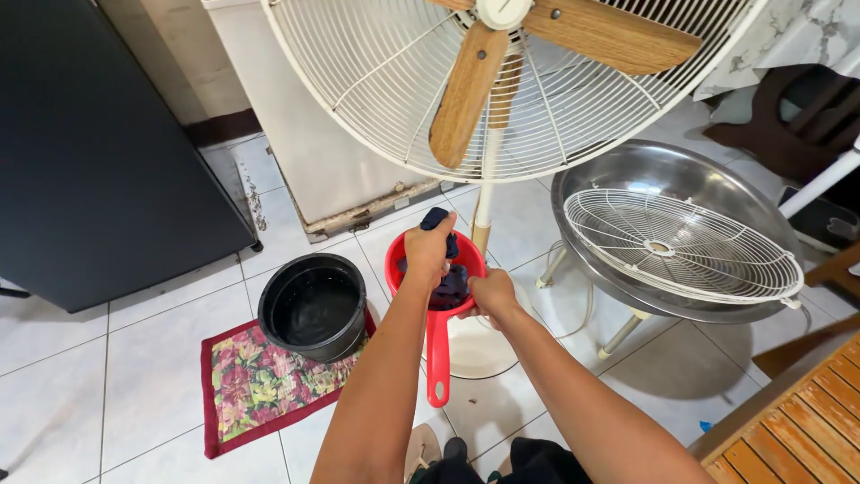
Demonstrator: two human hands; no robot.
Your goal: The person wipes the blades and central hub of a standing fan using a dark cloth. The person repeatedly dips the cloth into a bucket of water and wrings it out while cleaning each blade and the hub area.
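The left hand (428,249) was closed on a dark cloth (442,235), pinching its upper end above a red dipper (437,309); the rest of the cloth lay bunched in the dipper's bowl, directly below that grip. The right hand (491,293) was clamped on the bowl's right rim, the handle running down from there. A black bucket (313,306) stood left of both hands on a floral mat (255,390). A fan (502,81) stood just beyond them.

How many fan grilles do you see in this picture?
2. One white grille is mounted on the standing fan, behind the wooden blades. The other grille lies detached in the steel basin at right. Others may be out of view.
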